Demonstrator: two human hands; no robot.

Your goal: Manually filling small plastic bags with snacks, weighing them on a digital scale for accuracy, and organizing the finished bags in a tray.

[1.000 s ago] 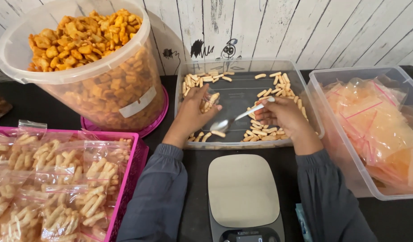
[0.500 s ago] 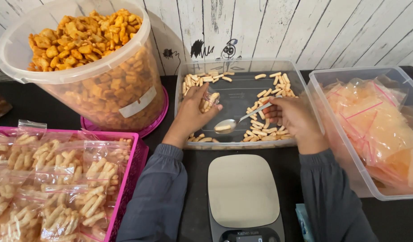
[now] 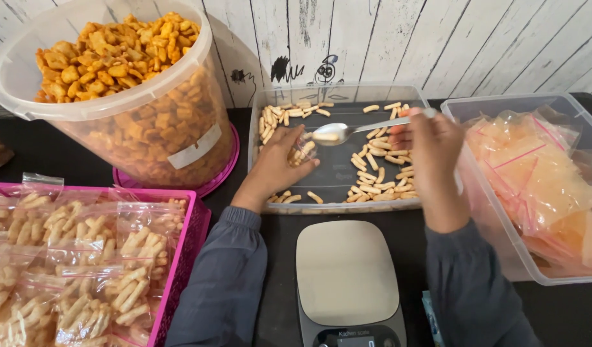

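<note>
Spoon (image 3: 347, 131) carrying one stick snack, pinched in right hand (image 3: 431, 144) grip, held level over small clear bag (image 3: 300, 149) that left hand (image 3: 278, 168) grip pinches open inside clear tray (image 3: 257, 128).
Risk: narrow bag mouth, so a tilted spoon could drop the snack back into tray. Tub (image 3: 148, 122) bears blank white label; pink basket (image 3: 187, 244) holds filled bags; grey scale (image 3: 345, 273) sits on desk.

On the bench (image 3: 26, 151), the tray of stick snacks (image 3: 338, 199) sits behind the scale (image 3: 346, 273), with the snack tub (image 3: 126, 96) to its left, the bag bin (image 3: 533, 186) to its right, and the basket of filled bags (image 3: 180, 257) front left.
</note>
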